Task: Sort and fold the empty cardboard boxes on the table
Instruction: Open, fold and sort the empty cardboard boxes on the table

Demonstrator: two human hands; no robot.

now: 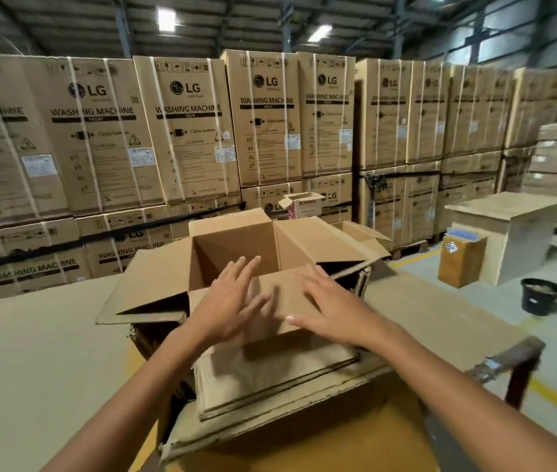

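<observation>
Left hand (233, 301): released, fingers straight and spread, palm down over the near flap. The fingertips reach past the flap's edge toward the box mouth and grasp nothing.
Right hand (326, 306): also released, fingers straight, palm down on or just above the same flap. Blur hides whether it presses.
Near flap (284, 291): folded inward across the front of the box, partly covered by both hands.
Open box (233, 248): upright in the middle of the surface, directly ahead of the person. Bare cardboard walls show inside, the left flap is spread outward, and the far flap is raised.
Flattened cardboard (270, 379): a stack of flat sheets with ragged edges, under the box and in front of it.
Surface (42, 352): covered with brown cardboard sheet.
Small white and pink box (306, 204): just beyond the open box, with its top flap up.
Washing machine cartons (188, 131): strapped and stacked two high, forming a wall behind.
Floor, right side: a small brown box (461, 264) stands against a pale stand (522, 233), and a black bucket (541, 296) stands near them.
</observation>
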